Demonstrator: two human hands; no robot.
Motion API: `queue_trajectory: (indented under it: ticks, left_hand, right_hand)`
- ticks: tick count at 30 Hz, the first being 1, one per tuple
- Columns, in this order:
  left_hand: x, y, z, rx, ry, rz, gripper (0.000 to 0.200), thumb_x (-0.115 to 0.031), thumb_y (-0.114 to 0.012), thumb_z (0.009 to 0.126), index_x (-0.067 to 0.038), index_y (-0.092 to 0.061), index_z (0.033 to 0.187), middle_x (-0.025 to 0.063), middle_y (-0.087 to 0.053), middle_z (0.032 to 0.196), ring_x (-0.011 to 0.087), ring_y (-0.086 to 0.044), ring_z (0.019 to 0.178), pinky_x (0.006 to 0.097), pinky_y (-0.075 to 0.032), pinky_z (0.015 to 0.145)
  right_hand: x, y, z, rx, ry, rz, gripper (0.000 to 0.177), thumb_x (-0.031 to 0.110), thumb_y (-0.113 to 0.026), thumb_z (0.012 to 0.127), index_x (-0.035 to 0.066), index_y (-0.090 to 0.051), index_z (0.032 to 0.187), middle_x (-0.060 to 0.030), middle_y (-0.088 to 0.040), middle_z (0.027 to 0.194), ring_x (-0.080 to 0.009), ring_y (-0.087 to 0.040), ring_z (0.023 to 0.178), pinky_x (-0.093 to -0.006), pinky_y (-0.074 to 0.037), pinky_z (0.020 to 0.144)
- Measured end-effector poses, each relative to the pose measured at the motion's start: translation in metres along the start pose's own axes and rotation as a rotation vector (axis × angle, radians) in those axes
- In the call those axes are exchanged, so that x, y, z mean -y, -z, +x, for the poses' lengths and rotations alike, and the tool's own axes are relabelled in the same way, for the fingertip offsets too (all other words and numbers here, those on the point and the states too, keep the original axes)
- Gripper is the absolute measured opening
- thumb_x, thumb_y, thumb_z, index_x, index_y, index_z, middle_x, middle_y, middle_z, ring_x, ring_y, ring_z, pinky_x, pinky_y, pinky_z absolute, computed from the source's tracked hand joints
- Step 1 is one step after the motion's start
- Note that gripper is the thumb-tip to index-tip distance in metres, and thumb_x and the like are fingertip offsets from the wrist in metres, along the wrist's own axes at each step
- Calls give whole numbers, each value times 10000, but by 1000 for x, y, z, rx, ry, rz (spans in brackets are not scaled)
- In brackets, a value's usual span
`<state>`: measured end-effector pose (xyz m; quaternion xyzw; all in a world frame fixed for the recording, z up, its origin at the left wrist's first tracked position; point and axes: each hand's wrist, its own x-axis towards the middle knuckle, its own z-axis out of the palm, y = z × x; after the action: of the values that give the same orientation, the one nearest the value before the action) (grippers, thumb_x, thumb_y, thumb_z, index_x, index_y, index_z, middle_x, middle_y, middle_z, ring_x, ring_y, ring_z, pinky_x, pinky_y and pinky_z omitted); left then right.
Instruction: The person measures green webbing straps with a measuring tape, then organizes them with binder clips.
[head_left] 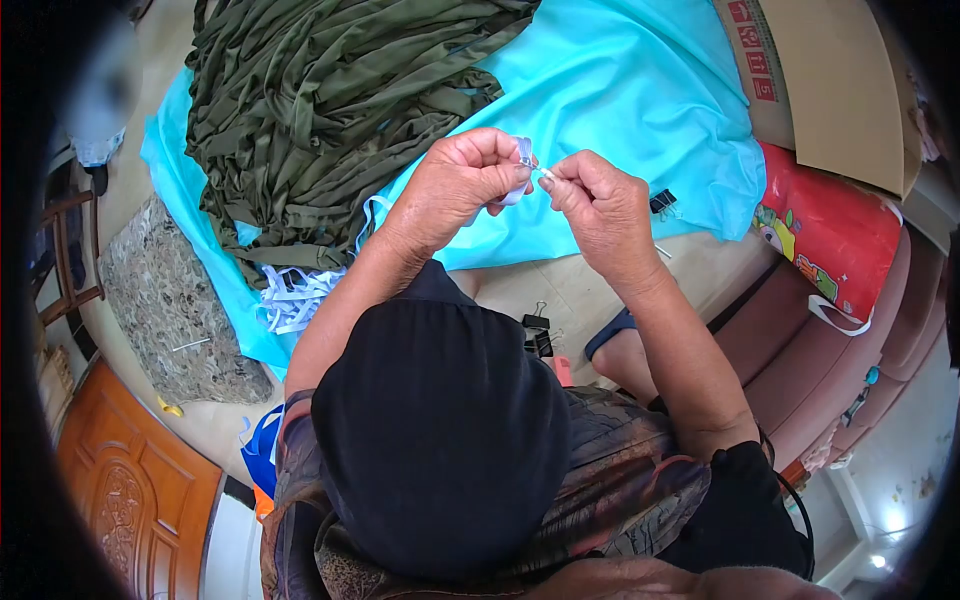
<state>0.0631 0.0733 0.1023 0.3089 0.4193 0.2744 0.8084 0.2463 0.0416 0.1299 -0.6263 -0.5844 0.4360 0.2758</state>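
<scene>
1 view is given, from the head of the person. It looks forward and steeply down to the floor (562, 288). The lens is very wide: straight edges bend and the corners become dark. Nearest is a black rounded cloth (440, 430) at 6 o'clock. The left hand (468, 175) and right hand (605, 212) come at 12 and 1 o'clock. Farther away are the wooden door (135, 480) at 8 and cardboard box (845, 95) at 2 o'clock.

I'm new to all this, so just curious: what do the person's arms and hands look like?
The left grip and right grip are ordinary human hands, ungloved, with no watch or bracelet showing. The forearms are bare; dark clothing starts near the elbows.
</scene>
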Motion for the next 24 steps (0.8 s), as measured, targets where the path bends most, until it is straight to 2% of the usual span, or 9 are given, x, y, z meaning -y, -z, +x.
queue_trajectory:
  ticks: [6,9,12,15,22,24]
  left_hand:
    - [5,4,2,-34,-2,28,93,-124,-664,875,-40,-625,877,9,-619,756,72,-523,636,218,-426,583]
    - [3,2,0,-39,-12,28,95,-123,-664,869,-36,-626,859,12,-618,735,73,-522,616,218,-428,573]
    - [3,2,0,-67,-24,69,96,-122,-663,863,-35,-627,847,13,-614,716,71,-515,591,215,-415,544]
    - [3,3,1,-109,-33,124,99,-122,-659,860,-34,-623,833,14,-610,702,69,-519,582,212,-403,519]
    - [3,1,3,-144,44,146,98,-106,-661,854,-29,-606,829,25,-613,733,72,-531,593,209,-419,529]
    - [15,5,6,-150,-81,134,88,-88,-673,844,-29,-607,846,25,-621,787,78,-551,642,213,-444,577]
  right_hand:
    - [0,-2,1,27,-24,13,131,111,-688,837,25,-594,807,-84,-605,619,-162,-569,525,-299,-444,500]
    - [-3,-2,1,31,-14,2,137,123,-690,837,29,-594,811,-100,-598,615,-194,-572,517,-307,-447,499]
    - [-2,-1,1,41,-7,-90,142,145,-695,830,42,-600,809,-120,-604,632,-246,-585,531,-333,-454,502]
    - [6,0,1,35,86,-219,156,178,-691,826,61,-594,793,-129,-608,642,-297,-597,562,-368,-458,507]
    - [7,-1,5,35,88,-391,170,199,-670,827,68,-577,770,-136,-607,632,-332,-616,602,-417,-473,529]
    - [6,1,4,31,74,-422,170,193,-672,822,63,-579,765,-139,-610,633,-338,-618,606,-423,-474,533]
